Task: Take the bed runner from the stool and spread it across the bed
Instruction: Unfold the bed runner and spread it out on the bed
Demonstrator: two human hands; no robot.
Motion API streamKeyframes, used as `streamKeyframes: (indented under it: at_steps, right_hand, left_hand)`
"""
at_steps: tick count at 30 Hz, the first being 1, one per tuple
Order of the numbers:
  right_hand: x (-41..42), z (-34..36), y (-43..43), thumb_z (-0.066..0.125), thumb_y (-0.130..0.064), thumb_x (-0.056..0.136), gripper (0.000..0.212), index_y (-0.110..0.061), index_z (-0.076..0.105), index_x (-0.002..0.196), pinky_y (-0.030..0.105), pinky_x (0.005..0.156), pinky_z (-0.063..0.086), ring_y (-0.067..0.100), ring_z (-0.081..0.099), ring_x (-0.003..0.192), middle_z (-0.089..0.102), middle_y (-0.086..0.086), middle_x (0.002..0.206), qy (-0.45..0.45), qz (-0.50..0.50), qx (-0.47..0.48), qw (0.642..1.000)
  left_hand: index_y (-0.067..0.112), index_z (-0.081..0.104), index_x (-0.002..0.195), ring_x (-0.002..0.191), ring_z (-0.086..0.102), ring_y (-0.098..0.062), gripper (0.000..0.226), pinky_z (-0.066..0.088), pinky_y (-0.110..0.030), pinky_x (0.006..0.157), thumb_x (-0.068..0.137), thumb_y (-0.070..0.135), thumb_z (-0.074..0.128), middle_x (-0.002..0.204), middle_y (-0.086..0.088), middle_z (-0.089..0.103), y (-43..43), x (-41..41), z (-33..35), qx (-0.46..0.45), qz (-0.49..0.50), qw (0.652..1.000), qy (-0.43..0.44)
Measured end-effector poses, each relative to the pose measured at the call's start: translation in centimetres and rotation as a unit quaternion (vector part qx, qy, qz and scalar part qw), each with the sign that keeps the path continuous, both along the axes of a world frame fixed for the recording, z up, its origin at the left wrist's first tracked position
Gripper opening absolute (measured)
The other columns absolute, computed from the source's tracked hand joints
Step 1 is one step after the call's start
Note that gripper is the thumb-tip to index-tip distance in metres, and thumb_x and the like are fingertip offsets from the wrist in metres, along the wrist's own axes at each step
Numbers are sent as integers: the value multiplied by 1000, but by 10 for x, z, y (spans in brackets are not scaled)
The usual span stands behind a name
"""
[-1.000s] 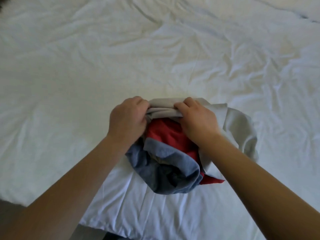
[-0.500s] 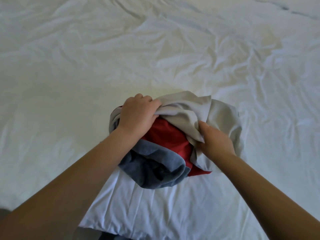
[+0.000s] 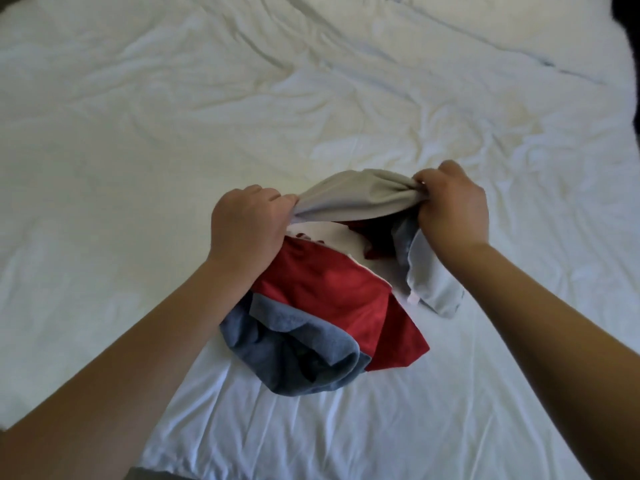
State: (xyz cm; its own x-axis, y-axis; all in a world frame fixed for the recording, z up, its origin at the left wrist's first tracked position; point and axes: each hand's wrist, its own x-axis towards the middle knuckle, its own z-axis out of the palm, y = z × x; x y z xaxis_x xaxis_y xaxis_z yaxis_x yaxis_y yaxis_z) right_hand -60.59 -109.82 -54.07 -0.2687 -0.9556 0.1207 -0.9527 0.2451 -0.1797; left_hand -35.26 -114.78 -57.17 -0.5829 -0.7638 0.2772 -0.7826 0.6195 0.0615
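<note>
The bed runner (image 3: 332, 296) is a bunched cloth with red, blue-grey, pale grey and white parts. It lies near the front edge of the bed (image 3: 173, 150), which is covered by a creased white sheet. My left hand (image 3: 247, 226) grips the pale grey edge at its left end. My right hand (image 3: 453, 206) grips the same edge at its right end, a little higher. The grey strip is stretched between the two hands. The red and blue-grey folds hang below and rest on the sheet. The stool is out of view.
The white sheet fills nearly the whole view, with deep creases toward the far right. The near edge of the bed (image 3: 166, 471) runs along the bottom left. A dark patch (image 3: 628, 36) shows past the bed at the top right.
My hands have drawn apart, the right one moving right and up. The grey edge is now pulled taut between them and the bundle has opened, showing a white part inside.
</note>
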Motion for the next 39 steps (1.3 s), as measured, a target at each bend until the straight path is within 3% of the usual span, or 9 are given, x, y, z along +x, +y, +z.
streamKeyframes:
  at_steps: [4, 11, 16, 19, 23, 30, 33, 36, 39]
  right_hand:
    - [49, -11, -36, 63, -7, 69, 28, -11, 67, 97, 36, 66, 45, 36, 59, 82, 56, 13, 98, -25, 56, 23, 998]
    - [95, -69, -24, 66, -14, 76, 19, -8, 65, 93, 34, 55, 41, 35, 56, 77, 55, 11, 92, -92, 152, 60, 982]
    - [71, -66, -15, 61, -15, 75, 46, -18, 59, 121, 35, 64, 50, 27, 55, 101, 56, 5, 112, -91, 124, 47, 987]
    - [55, -67, -9, 69, -21, 75, 65, -19, 45, 135, 38, 80, 49, 27, 48, 117, 46, 6, 132, -52, 75, 99, 991]
    - [56, -71, -11, 66, -21, 80, 63, -19, 42, 138, 40, 83, 48, 29, 50, 115, 45, 8, 133, -33, 65, 131, 989]
    - [112, -85, -32, 57, -15, 84, 46, -20, 52, 129, 39, 83, 47, 28, 53, 108, 53, 5, 124, -62, 130, 138, 980]
    - [137, -92, -38, 52, -19, 88, 40, -20, 53, 128, 37, 77, 48, 27, 55, 104, 54, 4, 120, -63, 176, 152, 971]
    - [155, -97, -39, 47, -22, 90, 37, -21, 52, 127, 36, 72, 48, 26, 55, 102, 54, 3, 117, -43, 215, 176, 960]
    - [164, -99, -36, 45, -31, 93, 34, -21, 53, 125, 38, 71, 50, 24, 56, 100, 55, 3, 114, -46, 223, 184, 956]
  left_hand:
    - [12, 63, 72, 56, 46, -24, 2, 30, -30, 49, 72, 11, 64, 60, -5, 54, -11, 30, -6, 37, 85, 995, -28]
    - [18, 51, 127, 107, 57, -28, 67, 51, -41, 83, 69, 44, 71, 122, -6, 59, -16, 8, -42, 143, -11, 990, 4]
    - [18, 67, 107, 75, 66, -33, 34, 53, -41, 58, 78, 21, 52, 86, -6, 70, -26, -24, -63, 132, -49, 987, 77]
    - [17, 72, 89, 64, 64, -34, 37, 50, -37, 48, 76, 33, 41, 72, -8, 67, -47, -16, -58, 97, -71, 990, 78]
    - [20, 71, 87, 69, 62, -33, 40, 44, -32, 49, 73, 37, 37, 73, -7, 63, -92, 26, -43, 47, -63, 997, 9]
    - [11, 65, 73, 61, 56, -35, 16, 37, -31, 46, 63, 14, 77, 68, -13, 55, -135, 140, -51, 79, 6, 981, -179]
    - [10, 64, 76, 62, 56, -35, 23, 32, -29, 48, 65, 18, 81, 70, -13, 55, -130, 171, -61, 110, 51, 962, -245]
    - [9, 61, 79, 65, 55, -34, 15, 37, -32, 49, 69, 14, 71, 72, -13, 56, -120, 171, -66, 90, 79, 973, -198]
    - [13, 57, 116, 88, 59, -36, 51, 49, -40, 68, 70, 32, 67, 106, -14, 61, -114, 147, -67, 112, 67, 982, -139]
